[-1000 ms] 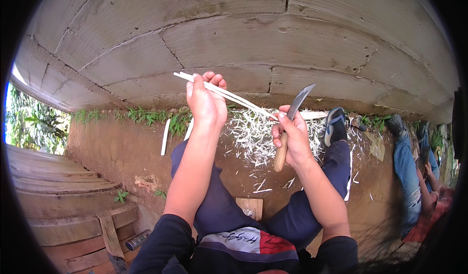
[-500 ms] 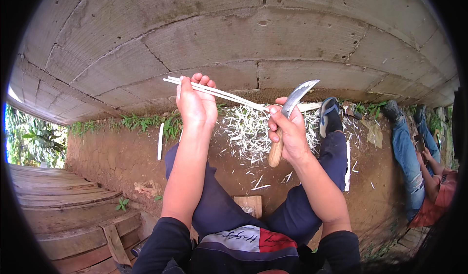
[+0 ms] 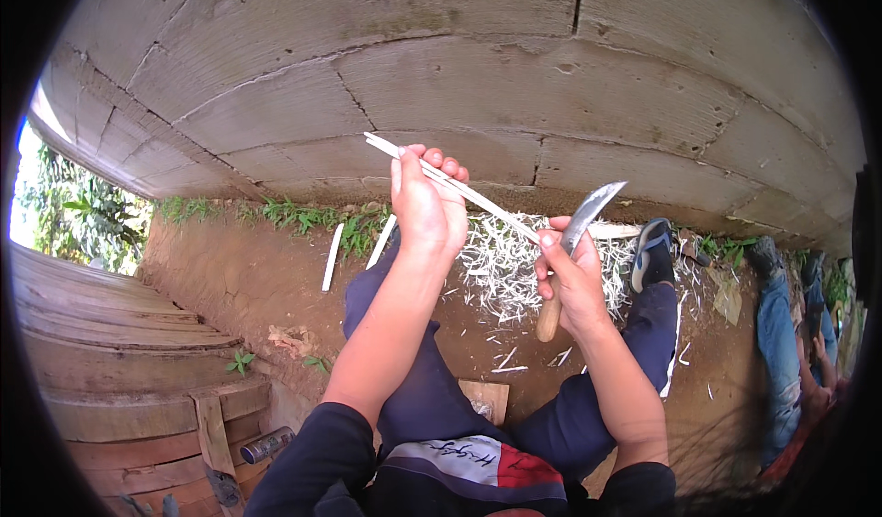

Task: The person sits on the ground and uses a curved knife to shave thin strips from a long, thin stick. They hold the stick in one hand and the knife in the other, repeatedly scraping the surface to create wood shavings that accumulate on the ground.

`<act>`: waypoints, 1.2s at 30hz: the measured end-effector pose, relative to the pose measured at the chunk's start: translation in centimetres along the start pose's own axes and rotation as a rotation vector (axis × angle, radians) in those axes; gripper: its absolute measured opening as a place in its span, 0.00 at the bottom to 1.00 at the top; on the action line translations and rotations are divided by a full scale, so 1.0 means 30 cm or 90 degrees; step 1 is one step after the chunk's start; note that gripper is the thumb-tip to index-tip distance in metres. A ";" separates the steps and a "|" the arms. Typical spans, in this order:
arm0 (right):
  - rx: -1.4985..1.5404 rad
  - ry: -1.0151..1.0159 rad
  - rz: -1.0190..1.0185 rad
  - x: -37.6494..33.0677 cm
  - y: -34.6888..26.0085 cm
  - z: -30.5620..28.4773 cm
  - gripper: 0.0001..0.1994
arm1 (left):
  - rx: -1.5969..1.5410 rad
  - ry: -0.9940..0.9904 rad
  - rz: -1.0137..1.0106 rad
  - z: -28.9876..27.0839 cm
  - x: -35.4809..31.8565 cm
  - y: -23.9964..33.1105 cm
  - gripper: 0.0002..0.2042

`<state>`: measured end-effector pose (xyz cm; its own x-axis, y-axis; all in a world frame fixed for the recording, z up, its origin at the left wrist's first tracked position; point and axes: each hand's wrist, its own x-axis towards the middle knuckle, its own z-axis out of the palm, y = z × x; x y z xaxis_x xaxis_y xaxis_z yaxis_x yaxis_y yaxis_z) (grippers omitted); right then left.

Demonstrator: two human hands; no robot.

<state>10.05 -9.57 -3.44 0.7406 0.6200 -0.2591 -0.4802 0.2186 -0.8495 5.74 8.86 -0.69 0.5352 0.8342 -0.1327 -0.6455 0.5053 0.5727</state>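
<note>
Two slim pale sticks (image 3: 493, 208), side by side, slant down from left to right between my hands. My left hand (image 3: 430, 203) is closed on their upper left part, the thumb pressed along them and the ends sticking out beyond it. At their lower right end, my right hand (image 3: 574, 278) touches them with thumb and fingertips. That same hand grips a knife (image 3: 548, 318) with a wooden handle. The curved blade (image 3: 593, 208) points up and to the right, away from the sticks' length. Below the sticks, a heap of pale shavings (image 3: 501, 273) covers the ground.
A grey block wall (image 3: 441, 85) rises just ahead. Pale strips (image 3: 332, 258) lie on the dirt at left, near wooden planks (image 3: 119, 342) and a can (image 3: 267, 445). A small wooden board (image 3: 496, 397) lies between my legs. Another person in jeans (image 3: 777, 361) sits at right.
The view has swung, so the scene sits further right in the picture. The sticks tilt more steeply and lie closer together. Both hands keep their holds.
</note>
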 end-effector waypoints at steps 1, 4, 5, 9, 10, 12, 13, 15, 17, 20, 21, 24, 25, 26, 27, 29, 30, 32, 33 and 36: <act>-0.006 -0.003 -0.006 -0.001 -0.002 -0.001 0.16 | 0.005 0.014 0.003 0.001 -0.002 0.001 0.11; -0.030 0.004 -0.027 0.004 -0.010 -0.010 0.15 | -0.004 -0.001 -0.011 0.004 -0.009 0.002 0.11; -0.038 0.009 -0.035 0.009 -0.012 -0.014 0.15 | 0.001 -0.003 -0.031 0.003 -0.011 0.003 0.12; -0.058 0.071 -0.084 0.032 -0.027 -0.035 0.15 | 0.148 -0.064 -0.081 -0.001 -0.016 0.012 0.13; -0.051 0.095 -0.094 0.038 -0.033 -0.042 0.15 | 0.193 -0.091 -0.084 -0.002 -0.016 0.016 0.12; -0.035 0.114 -0.097 0.048 -0.050 -0.062 0.14 | 0.278 -0.147 -0.099 -0.007 -0.017 0.025 0.10; -0.026 0.125 -0.099 0.054 -0.059 -0.072 0.14 | 0.281 -0.177 -0.122 -0.009 -0.016 0.032 0.10; -0.046 0.155 -0.102 0.063 -0.076 -0.096 0.12 | 0.295 -0.178 -0.148 -0.014 -0.015 0.043 0.10; -0.016 0.214 -0.089 0.073 -0.090 -0.119 0.12 | 0.301 -0.164 -0.151 -0.018 -0.014 0.052 0.11; -0.084 0.216 -0.035 0.084 -0.082 -0.136 0.16 | 0.250 -0.147 -0.171 -0.019 -0.017 0.056 0.13; -0.141 0.198 -0.011 0.087 -0.072 -0.137 0.17 | 0.233 -0.138 -0.203 -0.019 -0.021 0.053 0.15; -0.235 0.150 0.051 0.093 -0.020 -0.121 0.22 | 0.240 -0.164 -0.270 -0.018 -0.047 0.019 0.17; -0.239 0.117 0.037 0.090 -0.001 -0.114 0.23 | 0.274 -0.178 -0.310 -0.018 -0.060 0.001 0.18; -0.243 0.086 0.021 0.085 0.017 -0.108 0.23 | 0.287 -0.168 -0.348 -0.019 -0.075 -0.020 0.17; -0.298 0.073 -0.028 0.088 0.033 -0.097 0.23 | 0.305 -0.171 -0.365 -0.021 -0.091 -0.042 0.17; -0.442 0.051 -0.127 0.088 0.052 -0.084 0.24 | 0.306 -0.201 -0.409 -0.025 -0.120 -0.087 0.15; -0.451 0.052 -0.149 0.085 0.059 -0.077 0.26 | 0.268 -0.225 -0.431 -0.027 -0.131 -0.106 0.14; -0.509 0.014 -0.239 0.083 0.058 -0.070 0.27 | 0.220 -0.284 -0.439 -0.031 -0.147 -0.140 0.13; -0.462 -0.008 -0.171 0.081 0.053 -0.069 0.31 | 0.186 -0.345 -0.409 -0.033 -0.153 -0.153 0.14; -0.425 -0.050 -0.286 0.079 0.042 -0.070 0.33 | 0.238 -0.355 -0.336 -0.035 -0.154 -0.178 0.13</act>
<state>12.19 -9.40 -6.10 0.7488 0.6367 0.1840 0.2560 -0.0217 -0.9664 6.14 2.52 -3.99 0.9687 0.2295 -0.0950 -0.0668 0.6094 0.7901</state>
